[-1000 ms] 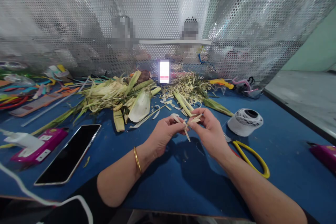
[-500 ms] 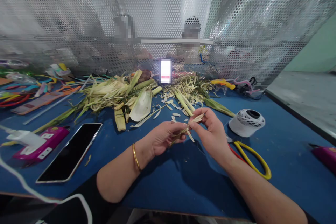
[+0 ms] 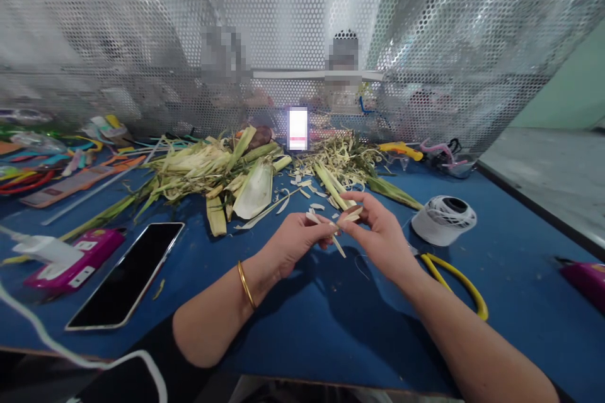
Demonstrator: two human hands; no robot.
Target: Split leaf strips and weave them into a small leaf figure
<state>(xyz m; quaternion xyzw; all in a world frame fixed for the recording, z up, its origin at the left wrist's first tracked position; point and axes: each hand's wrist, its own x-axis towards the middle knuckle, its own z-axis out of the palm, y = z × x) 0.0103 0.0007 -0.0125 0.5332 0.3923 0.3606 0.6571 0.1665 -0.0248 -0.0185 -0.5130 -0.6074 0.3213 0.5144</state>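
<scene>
Between my hands, over the middle of the blue table, are several pale cut corn husk pieces (image 3: 339, 247). My left hand (image 3: 299, 240) pinches them from the left, thumb on top, with one strip poking up by its fingers. From the right, my right hand (image 3: 374, 227) grips the pointed husk ends between thumb and fingers. The fingertips of both hands nearly meet, and the join of the pieces is partly hidden. Scissors with yellow handles (image 3: 460, 280) lie partly under my right forearm. A spool of white thread (image 3: 444, 220) stands to the right; a fine thread loops below my right hand.
Heaps of corn husks (image 3: 198, 167) and shredded scraps (image 3: 350, 154) lie at the back. On the left are a black-screened phone (image 3: 127, 274) and a purple power strip (image 3: 94, 258) with a white cable. A perforated metal screen (image 3: 293, 19) rises behind; people show dimly beyond it.
My left hand has turned slightly, and the husk pieces have tilted with it, so a pale strip now shows above my left thumb. My right hand has shifted only a little.
</scene>
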